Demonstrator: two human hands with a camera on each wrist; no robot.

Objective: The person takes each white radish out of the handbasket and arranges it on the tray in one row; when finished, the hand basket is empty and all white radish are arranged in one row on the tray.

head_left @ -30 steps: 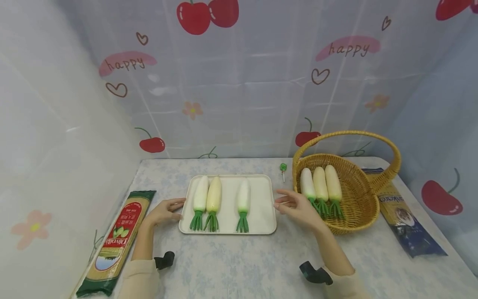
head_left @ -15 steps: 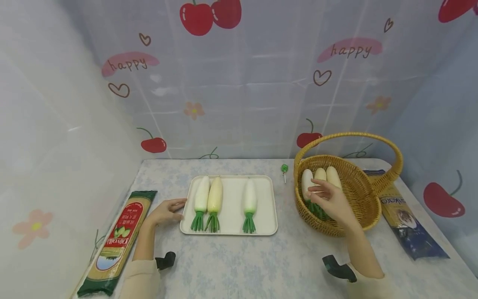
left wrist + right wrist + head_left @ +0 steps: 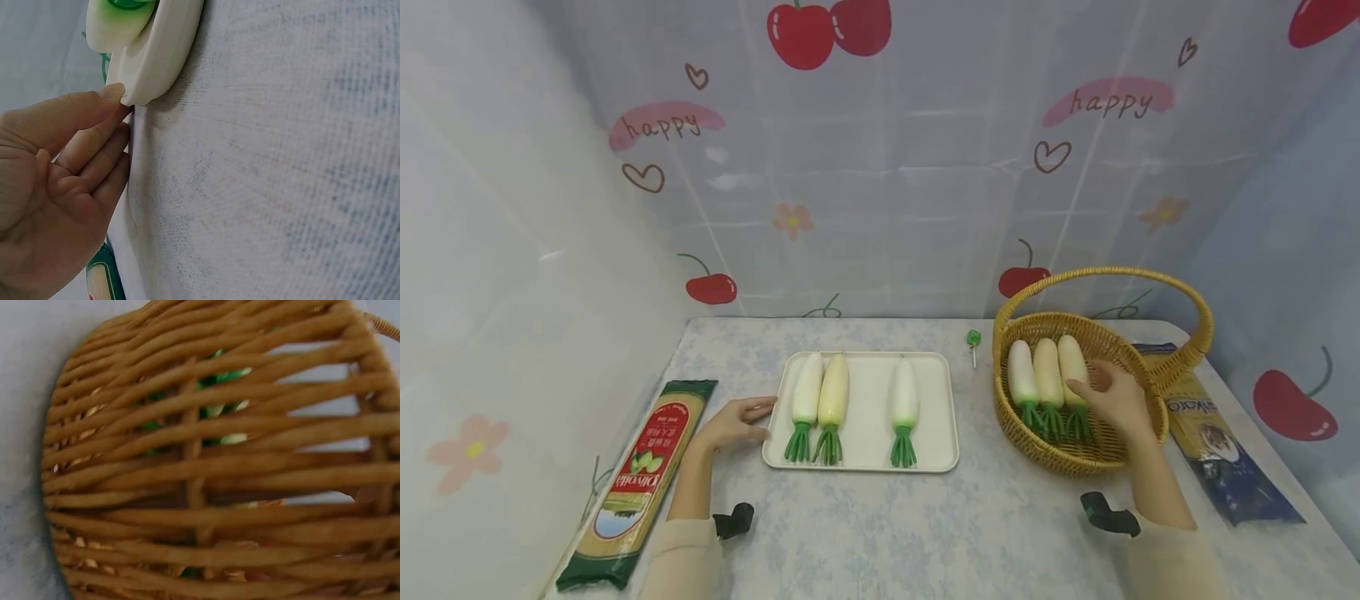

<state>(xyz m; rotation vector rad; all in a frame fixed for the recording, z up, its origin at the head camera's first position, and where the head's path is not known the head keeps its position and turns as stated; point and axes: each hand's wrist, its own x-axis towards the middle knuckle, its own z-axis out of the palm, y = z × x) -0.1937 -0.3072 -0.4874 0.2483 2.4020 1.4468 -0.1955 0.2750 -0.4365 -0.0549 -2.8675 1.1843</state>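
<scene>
A cream tray (image 3: 863,417) carries two white radishes side by side at its left, a whiter one (image 3: 807,390) and a yellowish one (image 3: 833,392), plus a single white radish (image 3: 905,396) right of its middle. My left hand (image 3: 732,425) pinches the tray's left rim; the left wrist view shows the thumb (image 3: 69,115) on top of it. Inside the wicker basket (image 3: 1105,458), my right hand (image 3: 1118,404) is at the rightmost radish (image 3: 1072,358), its thumb over the lower part and its fingers to the right. In the right wrist view, basket weave (image 3: 200,469) hides most of that hand.
Two more radishes (image 3: 1022,371) lie in the basket, under its tall arched handle (image 3: 1105,271). A green lollipop (image 3: 973,342) lies between tray and basket. An Olivoilà pasta pack (image 3: 636,487) is at far left; a blue-and-yellow pack (image 3: 1217,442) lies right of the basket.
My right hand moved from the tray's right edge, over the basket, to the rightmost radish. The lone radish on the tray shifted slightly right. My left hand stays at the tray rim.
</scene>
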